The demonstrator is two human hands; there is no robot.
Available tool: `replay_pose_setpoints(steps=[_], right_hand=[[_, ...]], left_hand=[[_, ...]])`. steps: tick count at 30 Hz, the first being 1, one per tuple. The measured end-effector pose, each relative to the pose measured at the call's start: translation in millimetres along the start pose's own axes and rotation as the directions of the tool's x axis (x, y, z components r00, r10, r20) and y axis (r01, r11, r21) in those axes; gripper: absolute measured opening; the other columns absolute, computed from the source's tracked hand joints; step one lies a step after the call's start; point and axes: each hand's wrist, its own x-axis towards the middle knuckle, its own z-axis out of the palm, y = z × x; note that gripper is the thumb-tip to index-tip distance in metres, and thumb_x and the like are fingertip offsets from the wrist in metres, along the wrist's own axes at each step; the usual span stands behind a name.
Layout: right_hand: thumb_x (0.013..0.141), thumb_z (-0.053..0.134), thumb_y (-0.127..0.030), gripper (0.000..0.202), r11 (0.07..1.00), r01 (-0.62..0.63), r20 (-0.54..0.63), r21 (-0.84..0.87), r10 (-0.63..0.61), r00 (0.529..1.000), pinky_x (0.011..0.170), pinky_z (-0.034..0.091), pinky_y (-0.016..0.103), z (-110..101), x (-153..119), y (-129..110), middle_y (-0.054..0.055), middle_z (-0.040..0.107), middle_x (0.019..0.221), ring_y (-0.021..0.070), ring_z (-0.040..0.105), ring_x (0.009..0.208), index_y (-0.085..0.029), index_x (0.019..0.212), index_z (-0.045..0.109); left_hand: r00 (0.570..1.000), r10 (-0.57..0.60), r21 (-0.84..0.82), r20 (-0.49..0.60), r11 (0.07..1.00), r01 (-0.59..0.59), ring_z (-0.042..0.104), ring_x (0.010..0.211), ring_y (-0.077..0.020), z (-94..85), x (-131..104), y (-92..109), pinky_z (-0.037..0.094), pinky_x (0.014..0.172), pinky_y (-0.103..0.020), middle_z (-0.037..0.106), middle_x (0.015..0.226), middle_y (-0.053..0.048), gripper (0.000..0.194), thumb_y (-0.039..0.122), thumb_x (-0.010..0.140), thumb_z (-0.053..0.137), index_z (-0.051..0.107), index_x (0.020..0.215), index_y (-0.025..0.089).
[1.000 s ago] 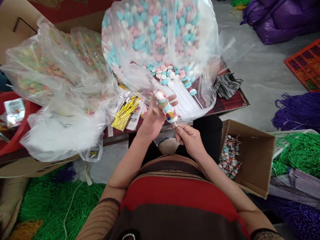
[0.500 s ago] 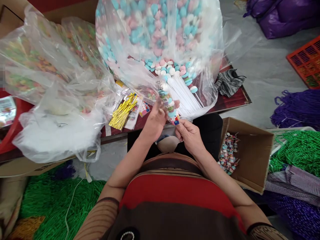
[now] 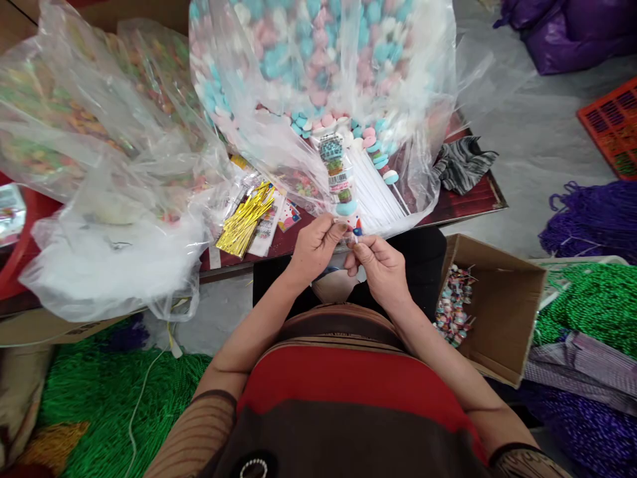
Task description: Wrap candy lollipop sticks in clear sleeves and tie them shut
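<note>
Grey floor is stretching across the upper right; a dark-red table is spanning the upper centre.

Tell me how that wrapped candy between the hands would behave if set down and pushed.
The wrapped candy might roll, since it looks long and rounded. It may slide easily, as its clear printed film looks glossy. The film gathers in between the left hand and right hand, so that end is probably flexible.

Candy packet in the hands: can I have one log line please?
candy packet: see-through, printed; left hand: pinching near end; right hand: pinching near end; white sticks: right of packet; gold ties: left of packet
</note>
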Motion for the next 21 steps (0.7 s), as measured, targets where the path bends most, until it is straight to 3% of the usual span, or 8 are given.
replay_pose_setpoints(steps=[4, 6, 8, 10, 12, 15, 18, 21], right_hand=[[0.094, 0.059, -0.038, 0.025, 0.996, 0.050, -0.049, -0.077, -0.054, 0.997, 0.051, 0.044, 0.022, -3, 2, 2, -0.001, 0.059, 0.063, 0.0083, 0.053, 0.050, -0.015, 0.088, 0.056], [0.095, 0.058, -0.037, 0.024, 0.993, 0.064, -0.035, -0.097, -0.068, 0.997, 0.051, 0.045, 0.023, -7, 4, 4, -0.001, 0.058, 0.064, 0.0092, 0.053, 0.051, -0.015, 0.105, 0.056], [0.097, 0.056, -0.035, 0.040, 0.988, 0.086, 0.027, -0.128, -0.083, 0.996, 0.054, 0.046, 0.024, -12, 6, 5, -0.002, 0.058, 0.066, 0.0099, 0.053, 0.053, -0.014, 0.131, 0.050], [0.098, 0.053, -0.033, 0.046, 0.975, 0.142, 0.113, -0.173, -0.124, 0.986, 0.057, 0.048, 0.025, -16, 6, 5, -0.002, 0.058, 0.067, 0.0093, 0.053, 0.054, -0.015, 0.140, 0.048], [0.099, 0.050, -0.031, 0.040, 0.959, 0.208, 0.158, -0.192, -0.179, 0.971, 0.057, 0.047, 0.024, -19, 4, 5, -0.002, 0.057, 0.067, 0.0081, 0.052, 0.054, -0.016, 0.136, 0.056], [0.100, 0.049, -0.028, 0.037, 0.958, 0.231, 0.122, -0.172, -0.212, 0.970, 0.056, 0.046, 0.023, -18, 1, 6, -0.002, 0.056, 0.068, 0.0069, 0.051, 0.055, -0.015, 0.133, 0.060], [0.101, 0.049, -0.025, 0.036, 0.957, 0.253, 0.125, -0.140, -0.237, 0.964, 0.057, 0.046, 0.023, -15, -2, 6, -0.002, 0.056, 0.068, 0.0064, 0.050, 0.056, -0.014, 0.134, 0.059], [0.101, 0.048, -0.025, 0.033, 0.946, 0.282, 0.132, -0.158, -0.263, 0.956, 0.057, 0.046, 0.022, -10, -5, 7, -0.002, 0.055, 0.068, 0.0066, 0.049, 0.055, -0.015, 0.130, 0.060]], left_hand=[[0.994, 0.102, 0.227, 0.034, 0.968, -0.107, 0.045, 0.070, -0.0142, -3.0, 2, 2, 0.035, 0.073, -0.028, 0.050, 0.070, 0.001, 0.052, 0.064, 0.093, 0.048, 0.054, 0.069, 0.018], [0.992, 0.111, 0.250, 0.057, 0.961, -0.122, 0.045, 0.072, -0.0146, 0.3, -1, 2, 0.035, 0.073, -0.028, 0.050, 0.071, 0.000, 0.053, 0.064, 0.093, 0.046, 0.052, 0.067, 0.018], [0.993, 0.096, 0.226, 0.070, 0.968, -0.110, 0.044, 0.069, -0.0141, 1.4, -4, 2, 0.036, 0.073, -0.028, 0.050, 0.069, 0.001, 0.054, 0.065, 0.093, 0.047, 0.053, 0.067, 0.018], [0.994, 0.046, 0.154, 0.096, 0.986, -0.060, 0.044, 0.065, -0.0129, -2.3, -6, 3, 0.036, 0.069, -0.027, 0.050, 0.066, 0.002, 0.051, 0.063, 0.092, 0.051, 0.058, 0.071, 0.017], [0.992, -0.014, 0.040, 0.123, 0.999, 0.009, 0.048, 0.065, -0.0124, -9.6, -6, 4, 0.037, 0.068, -0.025, 0.055, 0.068, 0.002, 0.048, 0.061, 0.090, 0.058, 0.063, 0.078, 0.015], [0.997, -0.051, -0.195, 0.060, 0.979, 0.062, 0.058, 0.080, -0.0134, -17.9, 0, 5, 0.043, 0.076, -0.025, 0.063, 0.083, -0.001, 0.053, 0.070, 0.085, 0.060, 0.065, 0.088, 0.017], [0.993, -0.109, -0.441, 0.041, 0.890, 0.116, 0.063, 0.086, -0.0150, -13.3, 8, 7, 0.049, 0.080, -0.025, 0.068, 0.097, -0.003, 0.060, 0.076, 0.081, 0.059, 0.063, 0.111, 0.025], [0.979, -0.167, -0.599, 0.117, 0.774, 0.203, 0.066, 0.074, -0.0162, 1.2, 10, 13, 0.052, 0.065, -0.024, 0.069, 0.087, -0.003, 0.054, 0.060, 0.084, 0.069, 0.058, 0.124, 0.025]])
